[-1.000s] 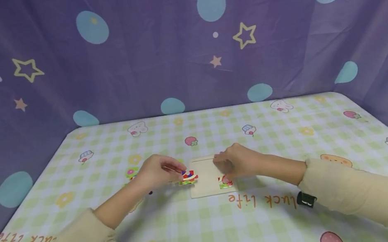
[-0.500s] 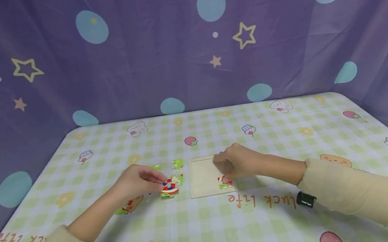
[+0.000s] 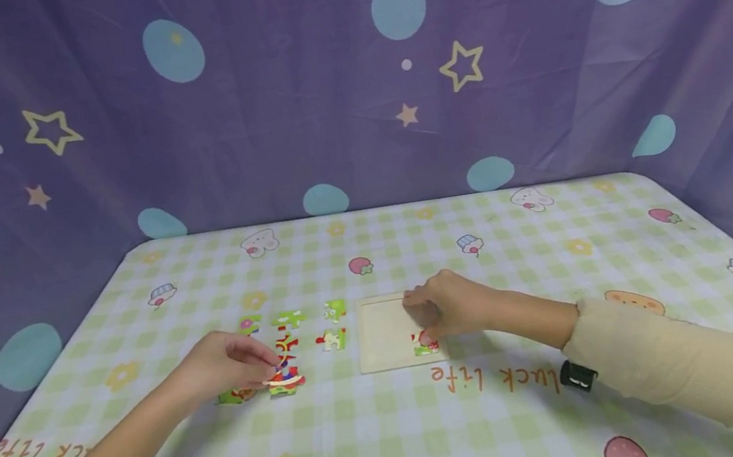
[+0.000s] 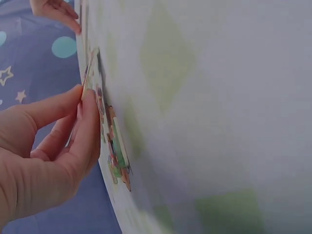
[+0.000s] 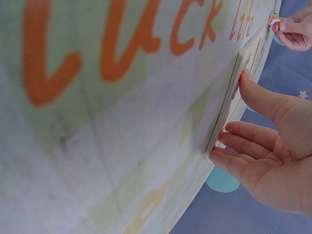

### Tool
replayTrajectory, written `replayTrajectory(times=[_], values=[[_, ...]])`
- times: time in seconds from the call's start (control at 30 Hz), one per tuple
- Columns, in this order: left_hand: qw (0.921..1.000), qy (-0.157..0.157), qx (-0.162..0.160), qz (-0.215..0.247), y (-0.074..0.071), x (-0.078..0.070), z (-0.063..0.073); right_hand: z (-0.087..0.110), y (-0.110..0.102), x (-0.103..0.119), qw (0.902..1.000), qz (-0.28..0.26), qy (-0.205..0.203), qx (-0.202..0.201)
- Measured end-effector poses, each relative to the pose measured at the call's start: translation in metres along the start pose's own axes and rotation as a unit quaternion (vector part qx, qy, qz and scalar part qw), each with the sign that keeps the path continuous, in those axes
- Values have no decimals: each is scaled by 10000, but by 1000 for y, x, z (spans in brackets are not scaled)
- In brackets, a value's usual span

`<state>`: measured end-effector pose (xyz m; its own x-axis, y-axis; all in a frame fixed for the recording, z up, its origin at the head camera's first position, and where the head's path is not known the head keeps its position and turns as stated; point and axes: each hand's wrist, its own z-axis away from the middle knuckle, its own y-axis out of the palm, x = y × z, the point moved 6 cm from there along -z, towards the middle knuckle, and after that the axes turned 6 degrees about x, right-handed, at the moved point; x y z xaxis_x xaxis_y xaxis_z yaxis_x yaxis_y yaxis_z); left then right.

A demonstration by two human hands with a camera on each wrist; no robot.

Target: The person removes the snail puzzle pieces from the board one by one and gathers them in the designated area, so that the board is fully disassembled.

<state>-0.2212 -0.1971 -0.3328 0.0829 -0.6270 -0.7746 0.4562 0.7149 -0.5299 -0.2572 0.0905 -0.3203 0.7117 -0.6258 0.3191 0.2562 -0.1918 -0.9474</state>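
Observation:
Between thumb and fingertips, my left hand pinches a colourful jigsaw puzzle piece, red, white, blue and green; the left wrist view shows the piece edge-on and tilted. A pale wooden puzzle tray lies to its right. My right hand rests on the tray's right side, the thumb on a red and green puzzle piece in the near right corner. In the right wrist view the right hand's fingers lie loosely extended along the tray edge.
Several loose puzzle pieces lie left of the tray, among them a green one, one with a green figure and a white and green one. More pieces lie partly behind the left hand. A checked cloth covers the table.
My left hand has moved left, away from the tray, carrying the puzzle piece back over the loose pieces and uncovering several of them. The right hand and the tray have stayed put.

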Motion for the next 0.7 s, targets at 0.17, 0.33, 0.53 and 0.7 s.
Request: replayTrajectory(times=[0.17,0.33,0.53,0.7], values=[[9964,234,-294,-756,-1,-2,5,0,0,0,10000,35,0,15],[9896,365,-556,-1278,0,-9,5,1,0,1,10000,41,48,49],[9855,460,-641,-1500,1,-15,4,0,-1,2,10000,73,-1,49],[9859,456,-568,-1507,1,-15,5,0,-1,2,9999,110,-30,43]])
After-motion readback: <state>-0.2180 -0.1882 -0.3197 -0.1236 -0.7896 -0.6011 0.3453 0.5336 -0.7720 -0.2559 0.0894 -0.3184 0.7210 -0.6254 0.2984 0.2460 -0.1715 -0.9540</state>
